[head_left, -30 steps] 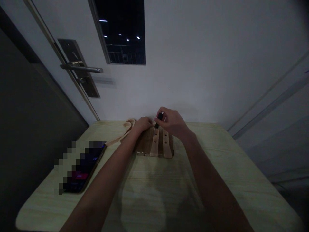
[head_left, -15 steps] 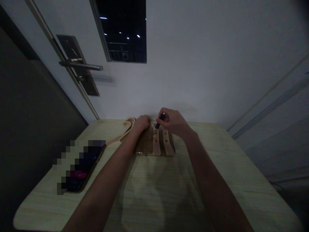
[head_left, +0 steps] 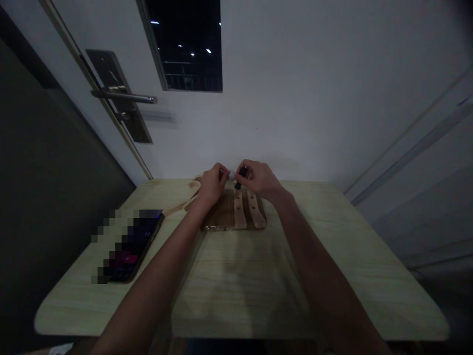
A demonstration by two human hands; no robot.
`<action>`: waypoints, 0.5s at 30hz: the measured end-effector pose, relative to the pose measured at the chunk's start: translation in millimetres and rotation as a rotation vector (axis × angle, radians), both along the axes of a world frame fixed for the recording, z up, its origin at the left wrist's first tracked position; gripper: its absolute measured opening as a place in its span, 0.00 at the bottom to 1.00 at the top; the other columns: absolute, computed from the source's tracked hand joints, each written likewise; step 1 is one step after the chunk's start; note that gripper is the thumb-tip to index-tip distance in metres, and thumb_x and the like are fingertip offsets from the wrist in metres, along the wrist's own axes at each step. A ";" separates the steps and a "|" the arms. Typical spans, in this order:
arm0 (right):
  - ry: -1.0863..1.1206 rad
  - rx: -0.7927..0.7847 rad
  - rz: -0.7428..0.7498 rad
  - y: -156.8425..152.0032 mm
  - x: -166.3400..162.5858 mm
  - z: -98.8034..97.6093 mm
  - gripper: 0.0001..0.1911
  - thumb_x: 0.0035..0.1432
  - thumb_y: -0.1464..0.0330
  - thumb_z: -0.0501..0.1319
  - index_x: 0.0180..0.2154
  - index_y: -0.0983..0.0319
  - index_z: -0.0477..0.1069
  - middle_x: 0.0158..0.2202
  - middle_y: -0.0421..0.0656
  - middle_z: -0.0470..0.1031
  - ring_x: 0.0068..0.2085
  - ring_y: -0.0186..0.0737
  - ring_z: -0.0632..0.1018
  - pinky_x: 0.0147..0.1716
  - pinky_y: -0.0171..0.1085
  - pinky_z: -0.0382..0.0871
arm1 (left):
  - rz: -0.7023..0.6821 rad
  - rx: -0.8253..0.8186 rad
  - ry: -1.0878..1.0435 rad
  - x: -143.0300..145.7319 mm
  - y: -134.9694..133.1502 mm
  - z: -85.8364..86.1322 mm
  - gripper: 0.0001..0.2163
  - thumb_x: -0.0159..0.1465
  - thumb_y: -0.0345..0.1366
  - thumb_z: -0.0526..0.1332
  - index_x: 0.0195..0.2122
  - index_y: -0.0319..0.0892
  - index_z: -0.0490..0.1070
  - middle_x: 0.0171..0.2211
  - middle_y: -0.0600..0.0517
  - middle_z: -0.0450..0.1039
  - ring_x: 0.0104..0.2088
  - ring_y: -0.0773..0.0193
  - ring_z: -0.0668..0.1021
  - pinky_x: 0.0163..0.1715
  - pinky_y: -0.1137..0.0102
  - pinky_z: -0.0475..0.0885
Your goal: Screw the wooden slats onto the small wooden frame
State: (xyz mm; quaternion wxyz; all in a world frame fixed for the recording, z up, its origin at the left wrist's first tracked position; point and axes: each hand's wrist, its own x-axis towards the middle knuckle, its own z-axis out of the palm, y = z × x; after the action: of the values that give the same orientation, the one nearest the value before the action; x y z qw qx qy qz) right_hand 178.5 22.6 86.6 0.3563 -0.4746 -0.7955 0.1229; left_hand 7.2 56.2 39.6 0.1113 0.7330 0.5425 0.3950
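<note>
A small wooden board (head_left: 221,217) lies at the far middle of the table, with two pale wooden slats (head_left: 239,216) with holes on its right part. My right hand (head_left: 258,178) is closed around a small black-handled tool (head_left: 241,175) that points down at the far end of the left slat. My left hand (head_left: 211,186) hovers above the board's far left corner, its fingertips pinched on something tiny near the tool that I cannot make out.
A light wood-grain table (head_left: 236,286) stands against a white wall. A dark phone (head_left: 129,246) lies at its left side. Curved pale wooden pieces (head_left: 188,197) rest left of the board. A door with a metal handle (head_left: 123,96) is at the upper left.
My left hand has lifted off the board and moved up toward the tool, fingers now pinched. My right hand with the tool has shifted slightly; the view has drifted a little.
</note>
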 end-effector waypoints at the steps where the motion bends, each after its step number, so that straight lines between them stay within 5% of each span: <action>1: 0.007 0.013 0.012 0.5 -0.2 -1.5 0.07 0.58 0.65 0.63 0.30 0.62 0.72 0.26 0.40 0.74 0.29 0.34 0.72 0.32 0.34 0.62 | -0.012 0.005 -0.012 -1.0 -6.2 0.6 0.04 0.68 0.33 0.59 0.38 0.39 0.72 0.32 0.48 0.79 0.31 0.62 0.79 0.35 0.69 0.71; 9: 0.373 0.101 -0.116 -28.9 6.4 -22.6 0.12 0.57 0.58 0.63 0.32 0.61 0.72 0.29 0.40 0.75 0.27 0.32 0.71 0.29 0.32 0.65 | -0.125 0.042 -0.089 -4.2 -54.3 -4.4 0.06 0.67 0.33 0.59 0.37 0.40 0.76 0.35 0.49 0.80 0.35 0.61 0.80 0.39 0.68 0.74; 15: 0.562 0.076 -0.269 -48.9 7.1 -37.1 0.13 0.58 0.56 0.60 0.36 0.60 0.71 0.32 0.40 0.75 0.29 0.33 0.71 0.25 0.30 0.64 | -0.284 -0.078 -0.128 2.1 -60.2 -19.4 0.07 0.64 0.32 0.63 0.40 0.44 0.80 0.42 0.48 0.82 0.44 0.57 0.82 0.49 0.63 0.75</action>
State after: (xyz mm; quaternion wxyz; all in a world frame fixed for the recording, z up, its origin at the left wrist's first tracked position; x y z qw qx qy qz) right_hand 185.5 -26.3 49.6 0.5927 -0.5094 -0.6000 0.1712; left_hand 9.3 -4.0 20.1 0.2287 0.7708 0.4400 0.3999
